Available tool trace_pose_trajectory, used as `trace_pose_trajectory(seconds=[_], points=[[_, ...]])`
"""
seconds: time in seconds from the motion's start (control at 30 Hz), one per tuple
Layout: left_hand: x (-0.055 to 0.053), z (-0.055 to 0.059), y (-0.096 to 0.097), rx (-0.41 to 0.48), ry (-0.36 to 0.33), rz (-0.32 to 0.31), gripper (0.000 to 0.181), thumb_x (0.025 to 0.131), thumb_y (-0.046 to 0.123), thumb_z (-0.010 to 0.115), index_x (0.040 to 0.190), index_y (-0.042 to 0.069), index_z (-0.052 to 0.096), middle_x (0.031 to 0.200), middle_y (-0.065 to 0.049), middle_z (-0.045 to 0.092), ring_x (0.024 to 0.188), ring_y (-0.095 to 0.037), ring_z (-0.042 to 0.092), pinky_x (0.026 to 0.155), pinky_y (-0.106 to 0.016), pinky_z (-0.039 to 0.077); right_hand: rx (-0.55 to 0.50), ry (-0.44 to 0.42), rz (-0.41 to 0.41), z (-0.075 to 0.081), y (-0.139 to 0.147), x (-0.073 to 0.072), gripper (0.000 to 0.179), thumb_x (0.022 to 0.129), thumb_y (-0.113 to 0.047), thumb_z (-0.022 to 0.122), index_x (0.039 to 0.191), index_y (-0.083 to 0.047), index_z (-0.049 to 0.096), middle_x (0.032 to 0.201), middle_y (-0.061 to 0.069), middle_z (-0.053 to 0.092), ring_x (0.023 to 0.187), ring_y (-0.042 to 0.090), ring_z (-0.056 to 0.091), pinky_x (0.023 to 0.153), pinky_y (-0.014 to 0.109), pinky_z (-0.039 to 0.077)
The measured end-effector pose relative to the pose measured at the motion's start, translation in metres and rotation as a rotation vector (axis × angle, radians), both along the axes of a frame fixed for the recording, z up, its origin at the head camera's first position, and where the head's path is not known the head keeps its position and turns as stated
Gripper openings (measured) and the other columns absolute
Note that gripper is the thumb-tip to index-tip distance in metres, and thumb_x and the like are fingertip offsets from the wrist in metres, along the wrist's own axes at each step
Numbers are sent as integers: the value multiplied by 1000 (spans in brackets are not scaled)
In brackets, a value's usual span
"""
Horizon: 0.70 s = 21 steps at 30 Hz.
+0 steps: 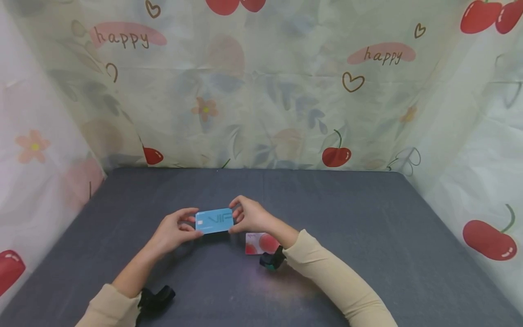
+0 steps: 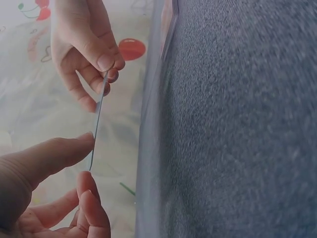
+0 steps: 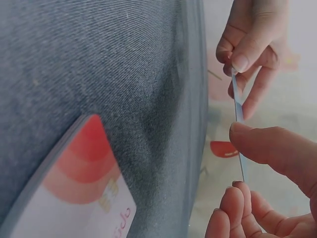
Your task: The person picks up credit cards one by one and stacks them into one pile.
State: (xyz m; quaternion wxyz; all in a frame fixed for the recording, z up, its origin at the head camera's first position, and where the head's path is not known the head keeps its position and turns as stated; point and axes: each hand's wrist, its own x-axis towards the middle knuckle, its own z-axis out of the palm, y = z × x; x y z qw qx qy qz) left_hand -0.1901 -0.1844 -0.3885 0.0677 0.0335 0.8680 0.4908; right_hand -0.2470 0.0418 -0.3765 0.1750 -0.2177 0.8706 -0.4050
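Observation:
A thin light-blue card [image 1: 214, 221] with a small chip mark is held level between both hands, raised over the dark table. My left hand [image 1: 175, 229] pinches its left end between thumb and fingers. At the opposite end, my right hand [image 1: 251, 215] pinches the card the same way. Both wrist views catch the blue card [image 2: 99, 116] nearly edge-on as a narrow line. Below the right wrist lies a small stack of white and red cards [image 1: 261, 243] on the table, partly covered by the right forearm in the head view.
Dark grey cloth covers the table [image 1: 327, 213]. A patterned curtain [image 1: 261, 91] with cherries and "happy" lettering rises behind it and along both sides. Black wrist cameras [image 1: 157, 298] are strapped under each sleeve.

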Motion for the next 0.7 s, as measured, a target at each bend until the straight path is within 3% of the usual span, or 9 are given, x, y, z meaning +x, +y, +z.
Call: trace_pose_trajectory(seconds=[0.7], points=[[-2,-3,17,43,35,-24,66,79,8,72,135,-4,41,113,-21,54,78,-13,58,61,-20,47,-40,34,16,-2,25,3,54,73,-10,78,119,-6,49,93,7,59,79,13,55,72,24,50]])
